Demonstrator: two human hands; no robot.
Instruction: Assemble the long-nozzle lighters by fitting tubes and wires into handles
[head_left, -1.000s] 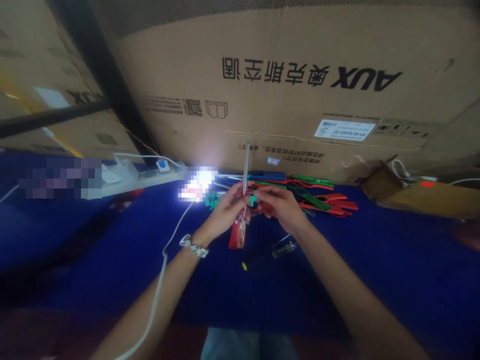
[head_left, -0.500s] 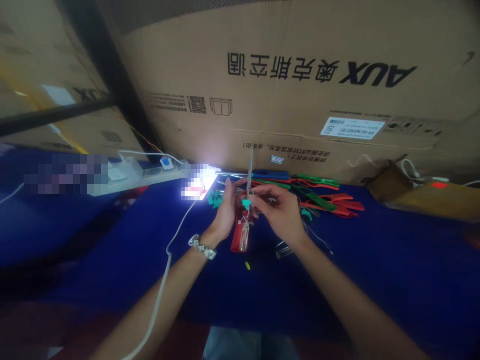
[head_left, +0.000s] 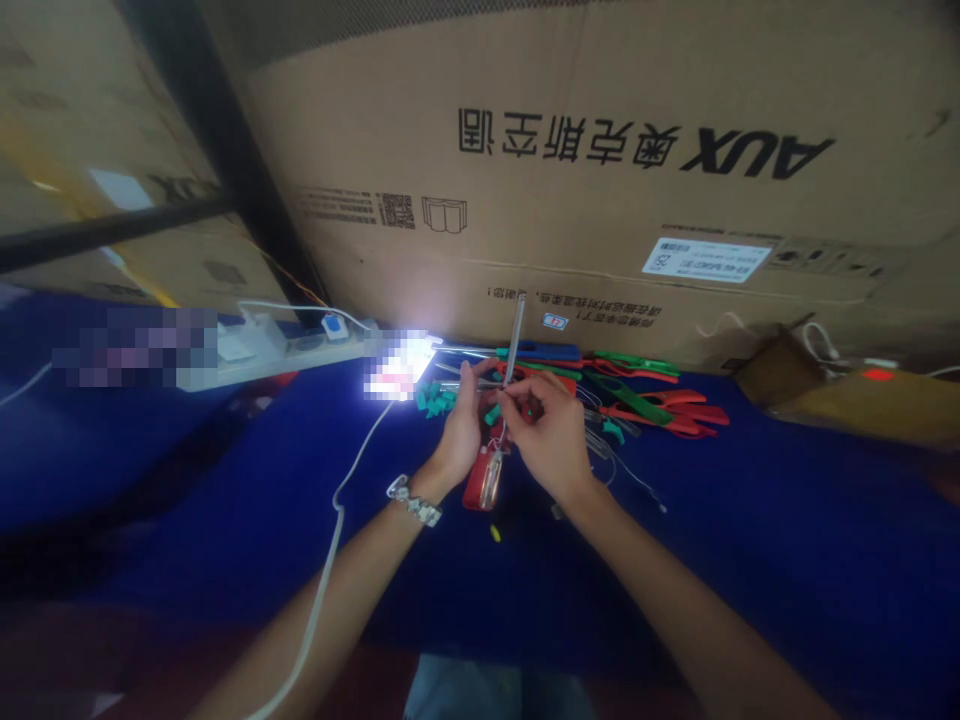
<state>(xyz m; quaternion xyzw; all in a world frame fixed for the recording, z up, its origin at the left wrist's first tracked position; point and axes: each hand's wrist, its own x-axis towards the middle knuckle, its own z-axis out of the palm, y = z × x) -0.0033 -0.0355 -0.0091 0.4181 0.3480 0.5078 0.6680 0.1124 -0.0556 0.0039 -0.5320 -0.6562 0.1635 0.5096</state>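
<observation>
A partly assembled long-neck lighter is between my hands: a red handle shell (head_left: 474, 490) with a clear fuel tank (head_left: 491, 480) inside and a green trigger piece (head_left: 492, 414). My left hand (head_left: 459, 430) grips the shell from the left side, fingers curled behind it. With thumb and forefinger, my right hand (head_left: 551, 425) pinches the lower end of the metal tube (head_left: 516, 335), which points up and slightly right. The joint between tube and shell is partly covered by my fingers. Small green parts (head_left: 435, 398) lie left of my left hand.
Red and green handle shells (head_left: 667, 405) lie right of my hands, with a blue one (head_left: 551, 351) behind. A large cardboard box (head_left: 570, 210) stands at the back. A glowing phone-like screen (head_left: 405, 365), white cable (head_left: 337, 520) and power strip (head_left: 322, 352) are at left.
The metal tube has tilted to the right at its top. My right hand has shifted slightly left and lower around its base; the left hand still grips the shell.
</observation>
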